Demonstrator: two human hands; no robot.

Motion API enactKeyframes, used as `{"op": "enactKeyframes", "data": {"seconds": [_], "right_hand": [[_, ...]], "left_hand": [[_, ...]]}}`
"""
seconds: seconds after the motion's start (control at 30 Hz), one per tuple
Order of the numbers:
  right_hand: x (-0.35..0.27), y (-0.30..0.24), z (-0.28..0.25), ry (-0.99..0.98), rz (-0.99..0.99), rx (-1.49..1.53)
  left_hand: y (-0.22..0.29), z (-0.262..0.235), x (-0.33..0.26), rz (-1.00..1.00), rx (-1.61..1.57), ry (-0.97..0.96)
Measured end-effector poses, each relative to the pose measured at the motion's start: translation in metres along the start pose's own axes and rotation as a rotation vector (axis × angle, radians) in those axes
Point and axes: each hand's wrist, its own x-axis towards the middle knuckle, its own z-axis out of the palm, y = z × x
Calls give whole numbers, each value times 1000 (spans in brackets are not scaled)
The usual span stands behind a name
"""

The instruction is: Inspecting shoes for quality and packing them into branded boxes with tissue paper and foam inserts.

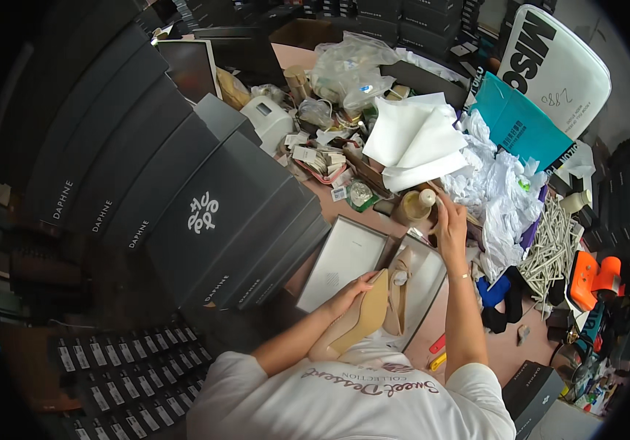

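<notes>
My left hand (351,292) grips a beige heeled shoe (362,319), its tan sole turned up, low in front of my chest. Just right of it, a matching shoe (397,301) with white stuffing stands by the open shoe box (426,275). The other pale-lined half of a box (344,257) lies to the left. My right hand (452,227) reaches forward with its fingers stretched out. Its fingertips are beside the pale cap of a bottle (413,207); whether they touch it is unclear. White sheets of paper (417,139) lie just beyond.
Dark shoe boxes (219,213) are stacked on the left. Crumpled white tissue (498,198) fills a purple bin at right, beside a heap of pale sticks (551,242). An orange tape dispenser (595,279) stands farther right. A yellow cutter (438,361) lies near my right forearm.
</notes>
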Motion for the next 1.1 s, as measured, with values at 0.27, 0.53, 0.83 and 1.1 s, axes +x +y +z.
{"op": "enactKeyframes", "data": {"seconds": [0.27,0.53,0.83,1.1], "right_hand": [[-183,-44,-29,-3,443,495],[-184,-51,-29,118,-41,-61],[-219,-89,-34,-29,-135,-45],[-208,-97,-38,-211,-85,-68]], "left_hand": [[-6,24,21,-12,36,-85],[-27,55,11,-55,389,-156],[-25,55,-2,-4,405,-138],[-25,63,-8,129,549,-60]]}}
